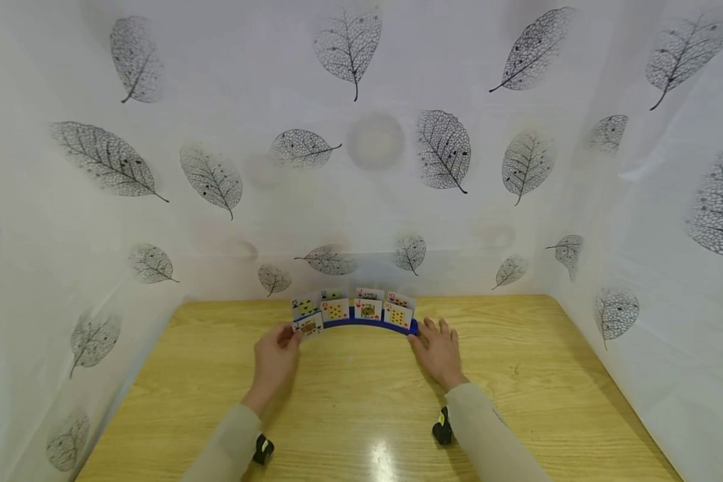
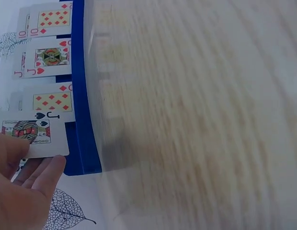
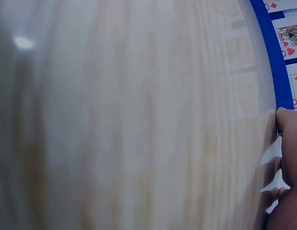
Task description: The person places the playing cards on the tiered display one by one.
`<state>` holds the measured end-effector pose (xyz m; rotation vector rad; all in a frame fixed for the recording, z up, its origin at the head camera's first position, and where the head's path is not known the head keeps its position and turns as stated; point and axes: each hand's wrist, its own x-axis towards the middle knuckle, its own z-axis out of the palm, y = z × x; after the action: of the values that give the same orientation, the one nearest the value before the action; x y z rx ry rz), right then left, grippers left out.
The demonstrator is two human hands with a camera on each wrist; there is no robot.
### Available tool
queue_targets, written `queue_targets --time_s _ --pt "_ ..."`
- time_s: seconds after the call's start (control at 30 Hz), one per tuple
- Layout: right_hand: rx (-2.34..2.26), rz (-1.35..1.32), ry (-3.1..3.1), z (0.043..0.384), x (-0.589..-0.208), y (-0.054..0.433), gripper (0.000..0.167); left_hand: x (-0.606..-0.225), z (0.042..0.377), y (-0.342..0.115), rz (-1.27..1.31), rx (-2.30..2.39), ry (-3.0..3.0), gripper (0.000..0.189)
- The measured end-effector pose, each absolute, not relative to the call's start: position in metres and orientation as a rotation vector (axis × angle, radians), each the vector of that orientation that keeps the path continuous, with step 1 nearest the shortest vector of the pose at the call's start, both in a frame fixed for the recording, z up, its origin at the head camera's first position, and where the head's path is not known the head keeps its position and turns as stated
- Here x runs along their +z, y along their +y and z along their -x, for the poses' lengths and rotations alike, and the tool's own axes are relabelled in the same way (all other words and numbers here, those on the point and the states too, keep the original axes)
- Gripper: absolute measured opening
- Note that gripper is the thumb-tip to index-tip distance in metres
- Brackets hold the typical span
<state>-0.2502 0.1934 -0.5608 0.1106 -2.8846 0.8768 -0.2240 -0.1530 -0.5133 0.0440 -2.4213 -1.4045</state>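
In the head view a curved blue card holder (image 1: 352,323) stands on the wooden table, with playing cards upright in two rows. My left hand (image 1: 275,355) is at its left end. There it pinches a jack of spades (image 2: 48,139) between thumb and fingers, tilted in front of the other cards; whether its edge sits in a slot is unclear. Beside it stand a card with red diamonds (image 2: 52,102), a jack of hearts (image 2: 51,56) and a ten of diamonds (image 2: 55,20). At the holder's right end, my right hand (image 1: 440,351) touches it, thumb at the front edge, fingers spread.
The wooden table (image 1: 349,402) stretches toward me in front of the holder. White sheets with a leaf print (image 1: 442,150) hang behind the table and along both sides. A black strap piece (image 1: 442,427) shows by the right sleeve, another (image 1: 264,448) by the left.
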Motion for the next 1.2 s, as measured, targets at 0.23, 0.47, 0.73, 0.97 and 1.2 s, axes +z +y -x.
queue_targets --time_s 0.23,0.47,0.73,0.97,1.2 --pt "0.865 -0.120 -2.873 0.250 -0.560 0.193 0.057 -0.511 0.232 -0.155 -0.072 -1.449 -2.398 0.019" --pt "0.855 -0.123 -2.881 0.251 -0.563 0.194 0.057 -0.515 0.238 -0.159 -0.076 -1.430 -2.389 0.016" --pt "0.852 -0.115 -2.881 0.249 -0.562 0.192 0.056 -0.519 0.245 -0.162 -0.086 -1.423 -2.413 0.017" --pt "0.851 -0.114 -2.877 0.249 -0.561 0.192 0.056 -0.521 0.248 -0.163 -0.094 -1.424 -2.422 0.015" --pt "0.857 -0.117 -2.866 0.249 -0.562 0.192 0.057 -0.527 0.253 -0.165 -0.050 -1.425 -2.424 0.014"
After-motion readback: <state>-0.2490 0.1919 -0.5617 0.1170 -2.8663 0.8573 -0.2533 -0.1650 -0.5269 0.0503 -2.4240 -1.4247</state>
